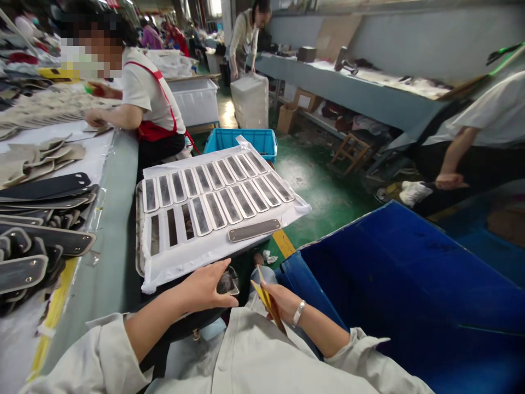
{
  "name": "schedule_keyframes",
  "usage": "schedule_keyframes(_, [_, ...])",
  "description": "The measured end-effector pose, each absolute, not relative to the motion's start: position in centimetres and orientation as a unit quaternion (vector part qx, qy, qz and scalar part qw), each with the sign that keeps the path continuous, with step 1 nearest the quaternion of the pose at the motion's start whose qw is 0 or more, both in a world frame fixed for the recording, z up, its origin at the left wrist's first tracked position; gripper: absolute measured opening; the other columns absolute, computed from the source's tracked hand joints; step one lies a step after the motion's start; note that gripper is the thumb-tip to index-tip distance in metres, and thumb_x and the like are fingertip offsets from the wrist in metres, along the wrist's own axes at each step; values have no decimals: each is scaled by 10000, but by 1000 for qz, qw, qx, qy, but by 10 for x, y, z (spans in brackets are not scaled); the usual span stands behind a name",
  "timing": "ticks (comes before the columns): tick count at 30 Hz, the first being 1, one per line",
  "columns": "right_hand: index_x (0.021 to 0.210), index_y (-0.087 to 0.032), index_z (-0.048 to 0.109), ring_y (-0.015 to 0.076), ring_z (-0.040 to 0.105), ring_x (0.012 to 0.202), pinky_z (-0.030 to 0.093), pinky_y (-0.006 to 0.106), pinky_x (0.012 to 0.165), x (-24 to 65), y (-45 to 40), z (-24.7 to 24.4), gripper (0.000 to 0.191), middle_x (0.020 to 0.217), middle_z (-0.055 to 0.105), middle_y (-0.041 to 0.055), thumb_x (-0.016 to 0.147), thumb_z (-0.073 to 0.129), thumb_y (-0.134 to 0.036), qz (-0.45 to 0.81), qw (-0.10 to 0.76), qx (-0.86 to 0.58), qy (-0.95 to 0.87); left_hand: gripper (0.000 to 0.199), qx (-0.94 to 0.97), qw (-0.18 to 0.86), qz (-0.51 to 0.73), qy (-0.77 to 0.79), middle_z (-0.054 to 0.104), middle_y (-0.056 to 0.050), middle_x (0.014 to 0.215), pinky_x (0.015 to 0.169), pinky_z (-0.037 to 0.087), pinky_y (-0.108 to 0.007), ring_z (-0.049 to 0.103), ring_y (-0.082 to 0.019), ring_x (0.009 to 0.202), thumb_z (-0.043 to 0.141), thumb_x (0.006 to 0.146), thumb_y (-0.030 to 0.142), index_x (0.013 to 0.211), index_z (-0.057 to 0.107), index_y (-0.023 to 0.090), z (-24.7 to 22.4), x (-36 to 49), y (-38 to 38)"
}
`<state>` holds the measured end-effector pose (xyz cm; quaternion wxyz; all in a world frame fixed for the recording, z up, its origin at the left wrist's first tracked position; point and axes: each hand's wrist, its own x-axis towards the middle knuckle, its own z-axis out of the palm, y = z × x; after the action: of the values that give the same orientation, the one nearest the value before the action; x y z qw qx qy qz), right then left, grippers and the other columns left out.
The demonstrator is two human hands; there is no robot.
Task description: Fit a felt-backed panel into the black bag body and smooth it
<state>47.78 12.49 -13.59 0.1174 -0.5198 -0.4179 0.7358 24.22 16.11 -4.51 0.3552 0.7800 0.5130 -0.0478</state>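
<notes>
My left hand (203,288) has its fingers stretched and its thumb apart. Just beyond it is a small metal container (233,284) with dark contents; I cannot tell whether they touch. In my right hand (281,302) are thin yellow-tan flat pieces (264,295), held in front of my shirt; their exact kind is unclear. A white-covered board (172,268) lies ahead, bearing two rows of dark strips with white borders (235,203). Several slots at its near left look different, showing no white-bordered strip. One loose grey-brown strip (254,230) with small end holes rests on the board's near right edge.
Left stands a workbench (117,180) piled with dark strap pieces (49,241). A person in a red apron (143,104) sits beside it. To my right is a large blue bin (394,284); a light-blue crate (213,139) is behind the board. Another person's arm (459,153) shows far right.
</notes>
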Motion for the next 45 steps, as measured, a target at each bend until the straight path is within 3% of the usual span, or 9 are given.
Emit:
schedule_keyframes(2, [897, -148, 532, 107, 532, 549, 476, 244, 561, 484, 109, -134, 543, 685, 560, 13, 660, 600, -631, 798, 127, -462, -366, 1031, 803, 274, -45, 528, 340, -199, 1429, 1065, 272, -455, 349, -333, 1285, 672, 586, 601, 1387, 278, 86, -48, 251, 147])
schedule_keyframes(4, [913, -137, 555, 111, 570, 629, 477, 236, 627, 490, 97, -133, 586, 768, 599, 25, 530, 751, -533, 863, 123, -369, -321, 949, 807, 211, -41, 551, 389, -212, 1391, 1030, 307, -473, 386, -342, 1249, 672, 612, 530, 1361, 311, 74, -53, 260, 137])
schedule_keyframes(6, [924, -126, 566, 127, 596, 706, 477, 242, 685, 496, 92, -132, 581, 829, 623, 40, 520, 787, -481, 894, 117, -299, -313, 808, 807, 161, -24, 568, 441, -206, 1345, 994, 339, -473, 426, -332, 1206, 625, 674, 449, 1335, 345, 78, -60, 266, 130])
schedule_keyframes(10, [967, -145, 497, 137, 618, 631, 497, 251, 585, 509, 101, -124, 491, 821, 640, 46, 680, 695, -491, 847, 65, -320, -418, 670, 819, 84, 15, 568, 482, -206, 1283, 966, 354, -461, 449, -322, 1159, 548, 740, 341, 1318, 370, 53, -72, 271, 124])
schedule_keyframes(13, [960, -177, 406, 131, 589, 477, 469, 234, 426, 514, 115, -112, 357, 746, 636, 26, 795, 585, -439, 784, 1, -373, -496, 683, 828, 47, 27, 559, 479, -207, 1263, 964, 351, -461, 449, -323, 1145, 539, 754, 288, 1357, 324, 51, -75, 272, 120])
schedule_keyframes(17, [952, -186, 372, 114, 552, 398, 454, 221, 376, 507, 138, -92, 220, 688, 623, -2, 863, 476, -357, 711, -46, -369, -596, 737, 833, 12, 28, 552, 459, -204, 1267, 981, 335, -471, 427, -325, 1170, 536, 749, 208, 1409, 230, 88, -76, 274, 115])
schedule_keyframes(24, [985, -170, 387, 110, 528, 380, 405, 196, 358, 484, 175, -71, 299, 618, 588, -27, 838, 503, -403, 608, -109, -322, -718, 835, 832, 6, 37, 553, 452, -206, 1267, 990, 330, -484, 428, -334, 1161, 568, 718, 189, 1431, 143, 98, -80, 274, 113])
schedule_keyframes(34, [941, -202, 400, 114, 514, 377, 384, 211, 389, 471, 200, -67, 298, 583, 580, -41, 804, 508, -443, 610, -187, -298, -710, 890, 841, -1, 53, 539, 462, -215, 1243, 952, 360, -487, 452, -345, 1135, 563, 766, 246, 1449, 2, 140, -84, 272, 116])
schedule_keyframes(45, [988, -200, 399, 120, 501, 375, 398, 218, 372, 463, 203, -71, 317, 577, 559, -41, 813, 491, -448, 644, -201, -301, -673, 859, 845, -30, 39, 533, 438, -223, 1248, 944, 373, -504, 460, -360, 1124, 540, 789, 197, 1451, -8, 192, -87, 266, 114])
